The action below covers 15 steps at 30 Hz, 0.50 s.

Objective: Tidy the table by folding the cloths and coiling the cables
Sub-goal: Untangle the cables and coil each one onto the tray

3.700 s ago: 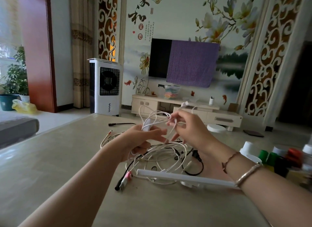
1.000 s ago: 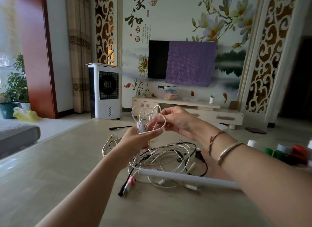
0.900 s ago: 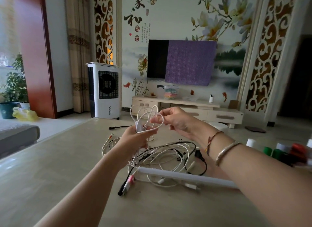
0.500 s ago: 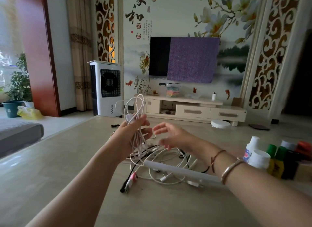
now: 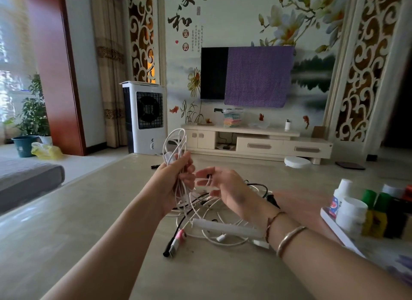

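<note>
My left hand (image 5: 172, 183) grips a bunch of white cable loops (image 5: 176, 143) that stick up above the fist, with strands hanging down to the table. My right hand (image 5: 225, 188) hovers just right of it, fingers spread and relaxed, a thin strand running past its fingertips. Below both hands lies a tangle of white and black cables (image 5: 209, 210) on the beige table (image 5: 78, 221). A white bar-shaped strip (image 5: 225, 227) lies across the tangle. A pink and black plug (image 5: 176, 241) sits at its front left.
Several bottles with white, green and red caps (image 5: 365, 208) stand on a white tray at the table's right edge. A black cable end (image 5: 156, 166) lies further back. Beyond the table are a fan unit (image 5: 145, 116) and a TV stand.
My right hand let go of the white loop it was winding and dropped lower with fingers spread. My left hand raised the bundle upright and closed round it.
</note>
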{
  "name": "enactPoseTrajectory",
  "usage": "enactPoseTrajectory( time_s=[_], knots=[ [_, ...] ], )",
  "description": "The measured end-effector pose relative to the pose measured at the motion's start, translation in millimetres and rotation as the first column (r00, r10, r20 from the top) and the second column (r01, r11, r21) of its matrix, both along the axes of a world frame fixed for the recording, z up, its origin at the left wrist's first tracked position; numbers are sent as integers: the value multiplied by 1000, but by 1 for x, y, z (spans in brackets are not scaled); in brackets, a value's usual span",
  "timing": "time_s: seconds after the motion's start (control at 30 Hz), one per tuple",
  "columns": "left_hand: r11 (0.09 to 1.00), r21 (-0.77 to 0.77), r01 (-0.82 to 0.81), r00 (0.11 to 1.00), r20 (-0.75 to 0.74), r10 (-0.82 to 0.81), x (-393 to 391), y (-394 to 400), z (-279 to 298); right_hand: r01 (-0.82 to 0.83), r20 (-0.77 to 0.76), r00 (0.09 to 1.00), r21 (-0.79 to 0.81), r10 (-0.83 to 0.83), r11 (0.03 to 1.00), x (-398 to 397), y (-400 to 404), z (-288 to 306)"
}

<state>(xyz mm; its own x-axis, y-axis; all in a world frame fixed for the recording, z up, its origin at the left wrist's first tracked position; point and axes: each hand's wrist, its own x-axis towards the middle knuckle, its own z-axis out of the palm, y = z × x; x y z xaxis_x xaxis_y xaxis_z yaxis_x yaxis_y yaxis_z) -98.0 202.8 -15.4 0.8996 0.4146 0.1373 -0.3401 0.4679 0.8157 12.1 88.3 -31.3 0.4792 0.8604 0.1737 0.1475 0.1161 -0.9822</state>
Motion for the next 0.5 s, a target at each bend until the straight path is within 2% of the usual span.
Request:
enactPoseTrajectory(
  time_s=[0.07, 0.13, 0.27, 0.4, 0.5],
  knots=[
    [998, -5, -66, 996, -67, 65, 1, 1, -2, 31, -252, 968, 173, 14, 984, 5, -5, 9],
    [996, 1, -89, 988, -125, 89, 1, 2, -5, 86, -325, 946, 227, -7, 970, 10, -8, 16],
    [997, 20, -76, 968, -237, 79, 3, 0, -9, 95, -291, 956, 188, -38, 978, 14, -11, 21],
    [984, 160, -80, 924, -359, 133, 7, -2, -13, 44, -188, 982, 121, -21, 992, 14, -11, 12],
    [967, 252, -44, 906, -397, 144, 9, -2, -13, 78, -94, 993, 131, -66, 988, 14, -8, 1]
  ],
)
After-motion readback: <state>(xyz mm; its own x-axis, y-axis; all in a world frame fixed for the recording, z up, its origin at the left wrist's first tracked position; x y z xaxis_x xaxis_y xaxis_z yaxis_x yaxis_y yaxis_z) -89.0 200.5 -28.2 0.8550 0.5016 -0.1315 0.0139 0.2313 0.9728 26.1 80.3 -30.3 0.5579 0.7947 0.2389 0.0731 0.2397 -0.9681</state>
